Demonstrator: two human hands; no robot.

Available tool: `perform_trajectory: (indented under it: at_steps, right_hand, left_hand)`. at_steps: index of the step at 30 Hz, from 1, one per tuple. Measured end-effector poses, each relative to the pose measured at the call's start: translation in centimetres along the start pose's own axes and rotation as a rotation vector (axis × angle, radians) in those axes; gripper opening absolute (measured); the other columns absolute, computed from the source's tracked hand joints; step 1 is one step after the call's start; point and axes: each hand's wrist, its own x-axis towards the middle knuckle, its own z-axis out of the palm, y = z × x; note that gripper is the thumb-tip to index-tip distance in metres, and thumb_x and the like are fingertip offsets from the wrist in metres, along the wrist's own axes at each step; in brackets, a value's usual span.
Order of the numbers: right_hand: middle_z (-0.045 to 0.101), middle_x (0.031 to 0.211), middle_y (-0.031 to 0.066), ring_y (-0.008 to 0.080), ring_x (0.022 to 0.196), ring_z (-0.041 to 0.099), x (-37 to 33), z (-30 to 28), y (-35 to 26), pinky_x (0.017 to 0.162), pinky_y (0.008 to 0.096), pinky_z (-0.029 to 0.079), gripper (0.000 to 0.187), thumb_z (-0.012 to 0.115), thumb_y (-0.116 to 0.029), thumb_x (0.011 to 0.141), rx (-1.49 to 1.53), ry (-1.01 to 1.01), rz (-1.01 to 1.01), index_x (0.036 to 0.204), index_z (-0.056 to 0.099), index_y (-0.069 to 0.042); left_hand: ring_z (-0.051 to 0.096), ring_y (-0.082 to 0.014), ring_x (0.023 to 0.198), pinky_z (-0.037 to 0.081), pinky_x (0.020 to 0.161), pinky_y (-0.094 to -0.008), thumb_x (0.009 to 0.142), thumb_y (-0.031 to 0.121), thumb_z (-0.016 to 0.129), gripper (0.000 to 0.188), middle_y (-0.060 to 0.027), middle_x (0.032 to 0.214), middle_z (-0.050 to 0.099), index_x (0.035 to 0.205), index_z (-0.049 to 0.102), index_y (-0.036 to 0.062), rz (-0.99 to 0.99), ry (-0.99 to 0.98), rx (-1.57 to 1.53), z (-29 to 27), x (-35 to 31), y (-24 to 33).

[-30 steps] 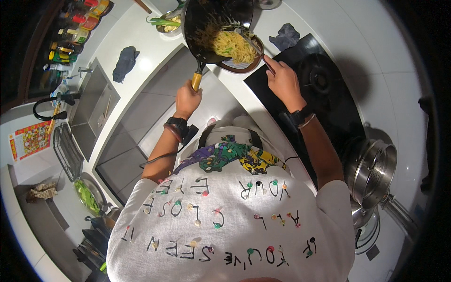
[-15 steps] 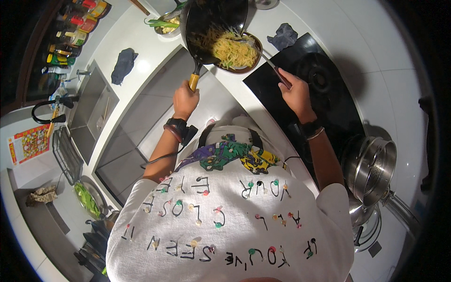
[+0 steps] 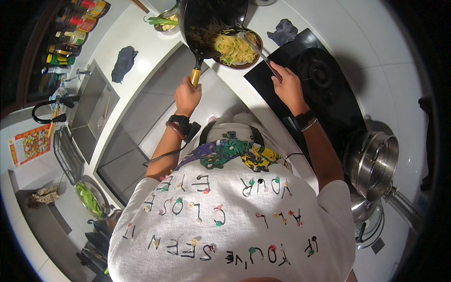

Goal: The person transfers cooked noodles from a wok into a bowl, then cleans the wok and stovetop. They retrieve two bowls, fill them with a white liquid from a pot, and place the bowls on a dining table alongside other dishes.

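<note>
My left hand (image 3: 188,97) is closed round the yellow wooden handle of a black wok (image 3: 199,21), which is tipped toward a brown-rimmed plate (image 3: 256,58) on the white counter. Pale yellow shreds of food with green bits (image 3: 232,49) lie heaped on the plate, beside the wok's lower edge. In my right hand (image 3: 288,89) is a metal spatula (image 3: 257,50) with a dark handle. Its blade reaches the top of the food near the wok's mouth; the blade's tip is hard to make out.
Right of the plate are a black cooktop (image 3: 319,80) and a dark cloth (image 3: 283,32). Steel pots (image 3: 376,162) stand at the cooktop's near end. A bowl with green stalks (image 3: 167,22) sits left of the wok. Farther left are another cloth (image 3: 123,64) and a sink (image 3: 91,117).
My right hand has shifted left, carrying the spatula blade across the food toward the wok. The food heap has changed shape a little. The wok has barely moved.
</note>
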Motion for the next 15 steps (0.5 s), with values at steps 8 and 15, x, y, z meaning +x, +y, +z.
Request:
perform_trajectory:
  at_steps: [8, 15]
  right_hand:
    - [0.065, 0.096, 0.0201, 0.0393, 0.087, 0.064, -2.7, -0.1, 1.5, 0.076, 0.0411, 0.054, 0.047, 0.068, 0.001, 0.081, -0.009, 0.037, 0.020, 0.127, 0.063, -0.008]
    - [0.064, 0.094, 0.0192, 0.0384, 0.084, 0.064, -2.6, -0.8, 0.8, 0.073, 0.0415, 0.053, 0.048, 0.068, -0.002, 0.082, 0.076, 0.135, -0.020, 0.128, 0.062, -0.011]
  left_hand:
    - [0.065, -0.0443, 0.082, 0.052, 0.073, -0.0520, 0.081, 0.024, 0.070, 0.031, -0.0239, 0.084, 0.068, 0.104, 0.062, 0.0033, 0.023, 0.043, -0.001, 1.2, 0.7, 0.8]
    - [0.066, -0.0441, 0.082, 0.052, 0.072, -0.0523, 0.083, 0.022, 0.068, 0.029, -0.0237, 0.083, 0.068, 0.104, 0.061, 0.0039, 0.039, 0.042, 0.024, 1.5, 0.9, 1.5]
